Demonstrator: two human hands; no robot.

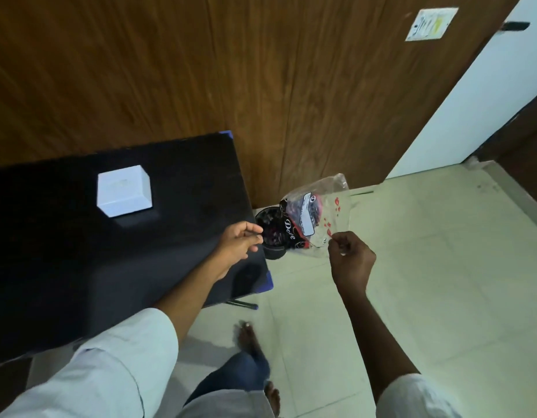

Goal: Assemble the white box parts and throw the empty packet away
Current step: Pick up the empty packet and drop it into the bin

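Note:
A closed white box [124,191] sits on the black table [80,267], toward its far side. My right hand [350,260] pinches the near corner of a clear plastic packet [317,212] with red marks and a white label, holding it above a small dark bin [271,233] on the floor beside the table's right edge. My left hand [241,241] hovers over the table's right edge next to the bin, fingers loosely curled and holding nothing.
A wooden wall panel [261,70] rises behind the table and bin. Pale floor tiles [427,267] spread to the right. My bare feet [252,342] stand near the table's front corner. A white wall [472,101] and doorway lie at the far right.

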